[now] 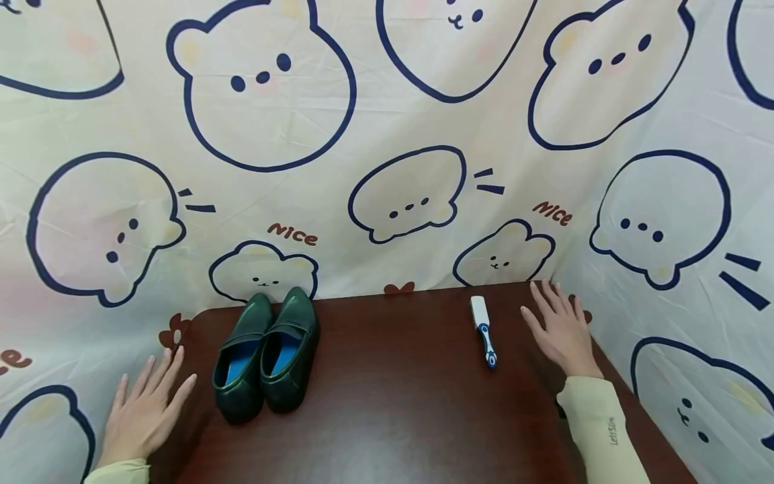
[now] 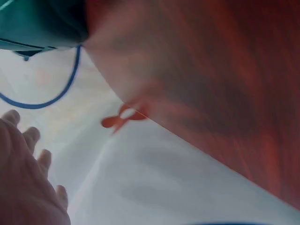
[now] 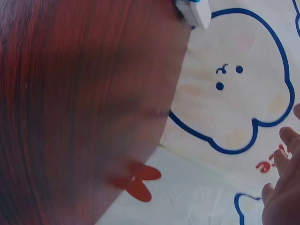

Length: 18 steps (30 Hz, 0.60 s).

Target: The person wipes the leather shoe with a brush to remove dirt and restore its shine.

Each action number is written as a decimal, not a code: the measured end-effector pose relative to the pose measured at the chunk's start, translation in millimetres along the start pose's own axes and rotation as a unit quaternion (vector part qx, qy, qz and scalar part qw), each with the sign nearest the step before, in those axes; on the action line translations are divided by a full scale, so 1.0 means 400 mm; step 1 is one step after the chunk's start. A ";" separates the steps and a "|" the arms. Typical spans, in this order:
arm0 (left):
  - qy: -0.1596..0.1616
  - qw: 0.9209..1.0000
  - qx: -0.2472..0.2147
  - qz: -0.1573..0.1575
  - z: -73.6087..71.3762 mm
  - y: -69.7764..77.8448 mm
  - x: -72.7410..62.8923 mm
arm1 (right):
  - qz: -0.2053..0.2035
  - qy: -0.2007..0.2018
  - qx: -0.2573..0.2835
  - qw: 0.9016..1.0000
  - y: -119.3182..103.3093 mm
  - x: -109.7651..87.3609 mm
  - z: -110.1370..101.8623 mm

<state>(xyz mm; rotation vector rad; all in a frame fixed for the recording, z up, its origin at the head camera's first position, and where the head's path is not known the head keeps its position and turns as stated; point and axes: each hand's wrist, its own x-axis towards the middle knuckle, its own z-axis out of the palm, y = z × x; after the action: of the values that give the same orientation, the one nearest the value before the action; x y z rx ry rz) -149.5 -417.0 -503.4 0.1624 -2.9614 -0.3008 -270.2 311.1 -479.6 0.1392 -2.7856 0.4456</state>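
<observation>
A pair of dark green loafers (image 1: 289, 356) with blue insoles stands side by side on the left part of the brown table, toes toward the back. To their left is my left hand (image 1: 144, 407), fingers spread and holding nothing. On the right side of the table lies a brush (image 1: 485, 333) with a white head and a blue-and-white handle. My right hand (image 1: 562, 329) is to the right of the brush, fingers spread, with nothing in it. In the right wrist view only the brush's head end (image 3: 197, 13) shows at the top; a loafer (image 2: 42, 23) appears in the left wrist view.
The brown wooden table (image 1: 393, 403) has its back edge against a cream curtain (image 1: 411, 121) printed with bear outlines. This cloth also encloses the left and right sides. Between the loafers and the brush lies bare tabletop.
</observation>
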 end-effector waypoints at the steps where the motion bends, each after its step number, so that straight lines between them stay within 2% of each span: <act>1: 0.007 1.000 -0.002 0.005 -0.002 0.009 0.001 | -0.002 -0.005 0.001 1.000 -0.002 0.002 0.008; 3: 0.025 0.999 -0.011 0.025 -0.008 0.038 0.003 | -0.006 -0.019 0.003 1.000 -0.008 0.012 0.026; 5: 0.056 0.997 -0.026 0.054 -0.014 0.086 0.008 | -0.017 -0.038 -0.005 0.999 -0.015 0.032 0.045; 10: 0.105 0.981 -0.067 0.146 -0.012 0.237 0.027 | -0.061 -0.095 -0.024 0.993 -0.048 0.090 0.090; 12: 0.099 0.978 -0.076 0.168 0.003 0.292 0.033 | -0.083 -0.116 -0.029 0.989 -0.064 0.112 0.108; 14: 0.087 0.977 -0.075 0.177 0.021 0.339 0.037 | -0.114 -0.129 -0.044 0.984 -0.079 0.130 0.128; 18: 0.066 0.982 -0.054 0.169 0.060 0.398 0.038 | -0.195 -0.127 -0.103 0.967 -0.096 0.160 0.176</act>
<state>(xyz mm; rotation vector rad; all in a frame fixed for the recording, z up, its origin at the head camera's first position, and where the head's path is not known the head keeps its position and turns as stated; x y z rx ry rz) -183.0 -259.4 -491.2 -0.3172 -2.7676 -0.3848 -345.9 249.2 -511.4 0.7249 -2.9234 0.0413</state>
